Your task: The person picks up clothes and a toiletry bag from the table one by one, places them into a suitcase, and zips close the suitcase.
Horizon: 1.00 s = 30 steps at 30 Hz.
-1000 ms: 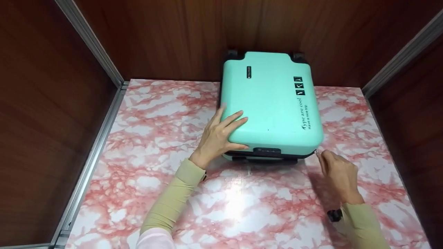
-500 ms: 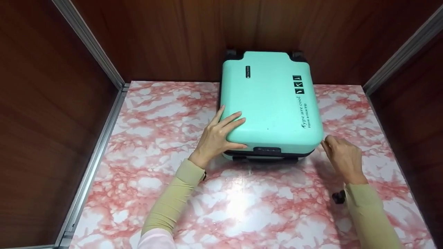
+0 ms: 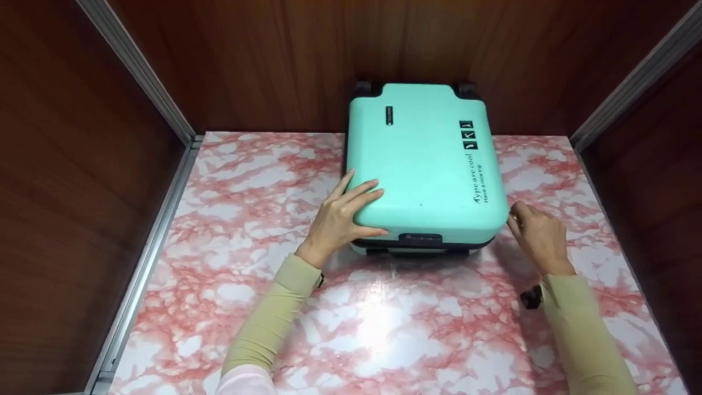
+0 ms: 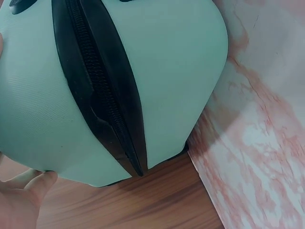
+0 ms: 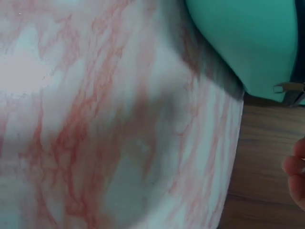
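A mint-green suitcase (image 3: 422, 164) lies flat, its wheels toward the back wall. My left hand (image 3: 337, 219) rests with spread fingers over its front left corner, the thumb along the front edge by the black combination lock (image 3: 420, 239). A black zipper band (image 4: 100, 76) runs round the shell in the left wrist view. At the right side, near the front corner, my right hand (image 3: 540, 236) has thumb and index finger together, pinching the zipper pull. A metal zipper slider (image 5: 288, 88) shows at the edge of the right wrist view; the pinching fingertips are hidden there.
The red-and-white marbled tabletop (image 3: 263, 307) extends in front of the suitcase and to both sides. Dark wood panels (image 3: 263, 66) stand behind and at left and right, with metal rails (image 3: 159, 219) along the left edge.
My right hand has moved from the front right corner back along the suitcase's right side with the zipper pull. My left hand stays on the front left corner.
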### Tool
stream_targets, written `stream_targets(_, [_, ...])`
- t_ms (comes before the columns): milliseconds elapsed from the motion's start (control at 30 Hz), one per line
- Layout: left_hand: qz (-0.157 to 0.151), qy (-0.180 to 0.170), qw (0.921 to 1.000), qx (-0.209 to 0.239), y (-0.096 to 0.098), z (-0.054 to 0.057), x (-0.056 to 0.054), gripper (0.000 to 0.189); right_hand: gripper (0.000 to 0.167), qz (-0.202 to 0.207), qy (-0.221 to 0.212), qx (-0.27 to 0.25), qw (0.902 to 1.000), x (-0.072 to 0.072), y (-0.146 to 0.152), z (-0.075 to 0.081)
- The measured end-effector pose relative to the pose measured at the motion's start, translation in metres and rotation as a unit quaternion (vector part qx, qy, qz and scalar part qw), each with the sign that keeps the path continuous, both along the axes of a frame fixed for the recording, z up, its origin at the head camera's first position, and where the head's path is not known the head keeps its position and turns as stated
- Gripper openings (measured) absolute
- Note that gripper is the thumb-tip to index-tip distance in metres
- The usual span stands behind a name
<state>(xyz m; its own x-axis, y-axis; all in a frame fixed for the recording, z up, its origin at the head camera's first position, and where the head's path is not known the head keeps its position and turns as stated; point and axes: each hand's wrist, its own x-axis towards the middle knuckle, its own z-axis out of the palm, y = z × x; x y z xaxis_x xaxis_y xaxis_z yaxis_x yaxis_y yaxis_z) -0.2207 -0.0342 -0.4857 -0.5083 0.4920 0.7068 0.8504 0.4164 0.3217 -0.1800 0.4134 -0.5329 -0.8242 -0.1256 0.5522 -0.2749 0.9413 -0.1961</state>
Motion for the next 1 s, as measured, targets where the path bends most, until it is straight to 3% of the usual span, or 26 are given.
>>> stream_targets(167, [0.006, -0.005, 1.0, 0.003, 0.0, 0.0, 0.0, 0.078, 0.037, -0.069, -0.078, -0.081, 0.9912, -0.001, 0.006, 0.012])
stream_targets(233, [0.012, -0.01, 0.9999, 0.001, 0.001, 0.0, 0.001, 0.078, 0.042, -0.082, -0.088, -0.098, 0.9878, -0.003, 0.009, 0.019])
stream_targets(433, [0.032, -0.024, 0.9991, -0.012, 0.003, 0.0, 0.002, 0.078, 0.044, -0.068, -0.081, -0.12, 0.9871, -0.013, 0.002, 0.045])
stream_targets(567, [0.044, -0.029, 0.9984, -0.017, 0.002, 0.003, 0.0, 0.074, 0.046, -0.045, -0.105, -0.148, 0.9824, -0.022, -0.014, 0.069])
stream_targets(800, [0.058, -0.071, 0.9956, 0.018, -0.002, 0.02, -0.01, 0.044, 0.053, -0.008, -0.155, -0.164, 0.9741, -0.037, -0.038, 0.106])
stream_targets(1000, [0.076, -0.124, 0.9873, -0.064, -0.003, 0.041, -0.018, 0.048, 0.058, 0.008, -0.193, -0.15, 0.9697, -0.046, -0.051, 0.121])
